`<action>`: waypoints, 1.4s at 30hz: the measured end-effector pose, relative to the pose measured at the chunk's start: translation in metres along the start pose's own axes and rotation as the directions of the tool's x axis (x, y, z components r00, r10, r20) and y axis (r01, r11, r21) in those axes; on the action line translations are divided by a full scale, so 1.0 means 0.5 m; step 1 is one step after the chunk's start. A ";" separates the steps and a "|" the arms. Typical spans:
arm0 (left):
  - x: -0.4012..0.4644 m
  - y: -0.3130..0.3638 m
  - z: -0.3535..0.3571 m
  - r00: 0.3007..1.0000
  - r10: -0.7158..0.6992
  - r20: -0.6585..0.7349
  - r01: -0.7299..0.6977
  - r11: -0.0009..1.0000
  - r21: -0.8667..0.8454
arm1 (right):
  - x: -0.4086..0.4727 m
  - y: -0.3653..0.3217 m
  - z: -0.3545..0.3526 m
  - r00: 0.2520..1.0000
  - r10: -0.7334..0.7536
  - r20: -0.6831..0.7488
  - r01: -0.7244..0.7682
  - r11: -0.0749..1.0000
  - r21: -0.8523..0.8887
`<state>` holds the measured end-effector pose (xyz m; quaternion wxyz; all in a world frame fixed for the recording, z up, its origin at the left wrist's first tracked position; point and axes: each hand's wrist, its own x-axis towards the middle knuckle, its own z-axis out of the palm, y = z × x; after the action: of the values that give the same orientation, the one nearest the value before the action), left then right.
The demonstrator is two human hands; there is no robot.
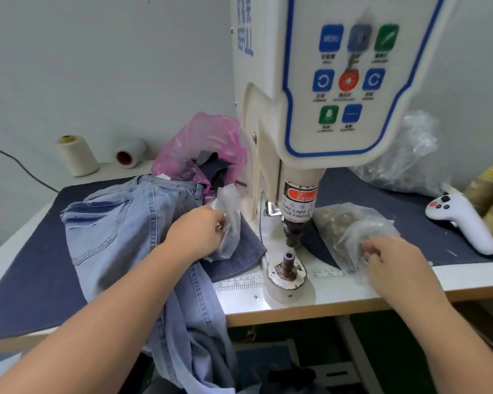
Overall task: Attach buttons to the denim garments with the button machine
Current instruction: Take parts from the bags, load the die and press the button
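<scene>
Your left hand [201,231] pinches a small button [219,226] at a clear bag [228,223] lying on the jeans [120,223], left of the button machine [310,109]. Your right hand [393,260] has its grip curled inside the bag of buttons [350,226] on the counter [382,291].

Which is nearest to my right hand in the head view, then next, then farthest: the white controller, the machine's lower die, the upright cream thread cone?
From the right hand:
1. Lower die, just left, table's front edge.
2. White controller, right, slightly behind.
3. Upright cream thread cone, far left by the wall.
</scene>
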<state>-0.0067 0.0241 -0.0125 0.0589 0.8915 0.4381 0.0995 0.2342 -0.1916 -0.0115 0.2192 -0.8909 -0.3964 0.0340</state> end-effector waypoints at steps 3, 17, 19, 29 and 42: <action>0.009 0.011 0.001 0.999 -0.037 0.013 0.035 0.992 0.118 | 0.016 0.000 0.014 1.000 -0.008 0.002 0.009 0.999 -0.039; -0.016 0.024 0.014 0.970 -0.130 -0.203 0.118 0.991 -0.070 | 0.014 0.019 0.068 0.967 -0.096 -0.234 0.070 0.991 -0.118; -0.023 0.027 0.010 0.952 -0.176 -0.251 0.146 0.980 -0.132 | 0.015 0.022 0.074 0.962 -0.092 -0.258 0.065 0.992 -0.111; -0.028 0.035 0.007 0.938 -0.298 -0.174 0.183 0.857 -0.482 | 0.016 0.029 0.080 0.952 -0.078 -0.295 0.055 0.995 -0.087; -0.029 0.036 0.002 0.924 -0.327 -0.197 0.166 0.807 -0.566 | 0.014 0.031 0.083 0.949 -0.089 -0.302 0.068 0.995 -0.079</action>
<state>-0.0010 0.0017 -0.0116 0.2561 0.7493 0.5091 0.3372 0.2399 -0.1803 -0.0546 0.2488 -0.8757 -0.3940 -0.1264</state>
